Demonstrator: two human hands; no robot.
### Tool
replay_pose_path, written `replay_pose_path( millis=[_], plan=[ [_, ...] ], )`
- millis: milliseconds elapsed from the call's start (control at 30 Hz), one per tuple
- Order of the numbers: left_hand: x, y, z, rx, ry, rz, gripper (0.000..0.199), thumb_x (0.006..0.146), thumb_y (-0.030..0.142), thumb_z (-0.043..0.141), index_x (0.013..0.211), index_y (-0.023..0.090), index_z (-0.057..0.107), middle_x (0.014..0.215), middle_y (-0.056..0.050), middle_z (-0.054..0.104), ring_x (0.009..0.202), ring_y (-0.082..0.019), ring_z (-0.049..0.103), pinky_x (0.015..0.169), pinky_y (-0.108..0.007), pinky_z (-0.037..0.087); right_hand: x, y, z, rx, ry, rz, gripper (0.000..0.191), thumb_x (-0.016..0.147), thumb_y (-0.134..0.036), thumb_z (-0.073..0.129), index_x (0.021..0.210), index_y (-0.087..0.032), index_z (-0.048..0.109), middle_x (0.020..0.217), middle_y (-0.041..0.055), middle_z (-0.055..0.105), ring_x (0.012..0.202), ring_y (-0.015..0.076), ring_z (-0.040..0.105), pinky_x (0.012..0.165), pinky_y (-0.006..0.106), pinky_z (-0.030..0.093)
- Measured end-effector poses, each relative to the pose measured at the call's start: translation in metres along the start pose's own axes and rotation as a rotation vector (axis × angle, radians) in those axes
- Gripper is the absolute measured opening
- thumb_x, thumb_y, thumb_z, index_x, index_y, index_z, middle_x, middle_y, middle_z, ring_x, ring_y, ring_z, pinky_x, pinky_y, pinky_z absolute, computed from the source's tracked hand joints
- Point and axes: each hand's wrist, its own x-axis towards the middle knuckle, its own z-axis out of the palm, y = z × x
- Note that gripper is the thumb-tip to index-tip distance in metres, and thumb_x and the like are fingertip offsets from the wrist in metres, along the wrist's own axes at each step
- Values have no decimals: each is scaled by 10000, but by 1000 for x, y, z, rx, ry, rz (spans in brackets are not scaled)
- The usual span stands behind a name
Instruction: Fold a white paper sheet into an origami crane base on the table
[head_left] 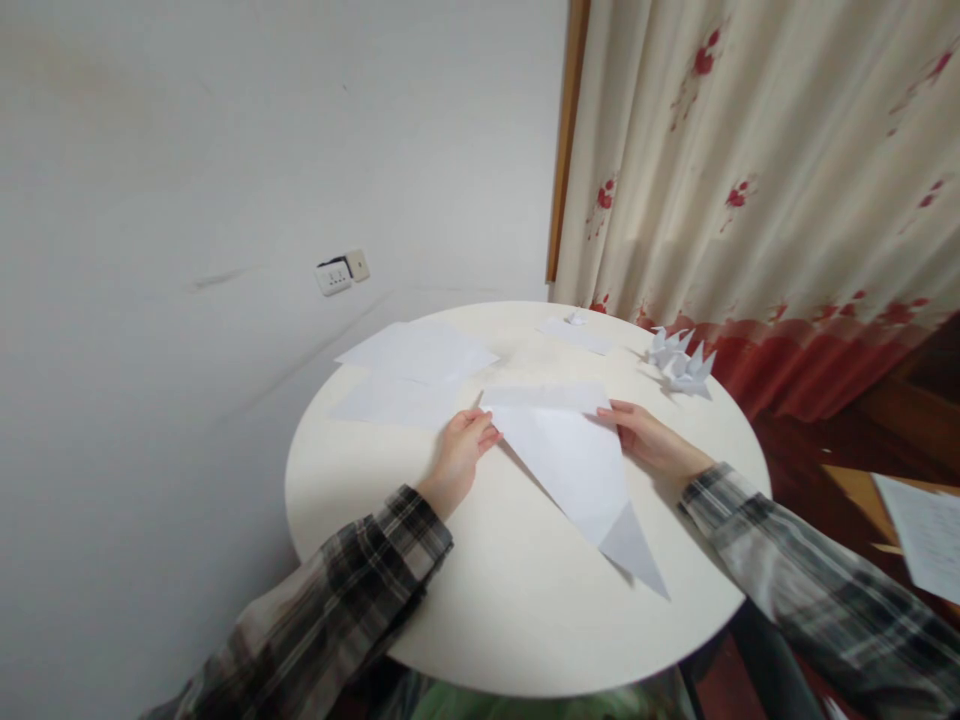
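A partly folded sheet of white paper is held between my two hands above the round white table. One diagonal fold slopes down its left side, and a pointed corner reaches toward me at the lower right. My left hand pinches the paper's upper left corner, thumb on top. On the opposite edge, my right hand grips the paper with thumb and fingers. The fingertips beneath the sheet are partly hidden.
Loose white sheets lie at the table's back left. Several folded paper cranes stand near the right rim. A small paper piece rests by another sheet at the back. The round table adjoins a wall and curtain.
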Motion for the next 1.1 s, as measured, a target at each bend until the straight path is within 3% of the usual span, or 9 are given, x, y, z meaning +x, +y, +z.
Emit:
replay_pose_path(
  millis=[100,233,400,600,767,933,1000,1100],
  plan=[
    [3,5,-5,86,-172,-84,215,665,248,728,752,127,573,754,-52,641,652,-119,598,646,-241,467,0,5,3,-63,11,-29,374,642,-190,729,993,-168,602,989,86,683,808,198,652,763,314,515],
    [11,11,-14,309,-323,-32,320,611,294,765,845,111,644,840,-83,670,685,-139,592,604,-229,441,0,6,2,-69,5,-31,346,633,-169,726,959,-163,609,950,81,694,758,189,658,741,313,521],
    [25,4,-23,550,-322,85,249,563,240,750,767,128,663,792,-68,686,662,-171,592,565,-246,428,1,11,-4,-129,35,-23,283,652,-238,713,897,-129,622,858,84,702,712,189,655,708,321,518],
    [36,-2,-32,944,-346,216,216,575,264,698,724,118,643,744,-37,666,671,-187,591,568,-253,427,12,18,-14,-434,168,-81,366,565,-285,744,854,-85,642,802,74,691,639,174,618,584,278,487],
    [35,3,-33,952,-504,207,191,637,277,647,718,105,628,699,-25,651,624,-154,576,566,-238,424,19,22,-20,-490,135,-143,412,528,-316,761,855,-98,636,788,47,677,641,161,598,596,271,474],
    [34,2,-35,1039,-492,233,179,666,274,632,671,95,633,617,-15,623,569,-141,554,514,-224,401,18,23,-27,-621,86,-160,334,577,-386,732,739,-121,609,650,4,626,569,142,567,536,250,449],
    [33,2,-36,1039,-512,292,157,677,257,634,701,104,656,637,-18,638,601,-146,575,547,-228,425,16,21,-27,-680,50,-218,305,617,-409,707,679,-134,591,620,-4,604,570,136,565,543,244,445],
    [30,4,-37,982,-590,361,131,694,225,631,756,122,684,752,-45,682,706,-164,622,644,-247,470,11,17,-26,-759,-30,-390,280,669,-410,677,677,-140,604,726,37,636,680,151,602,657,269,471]
  ],
)
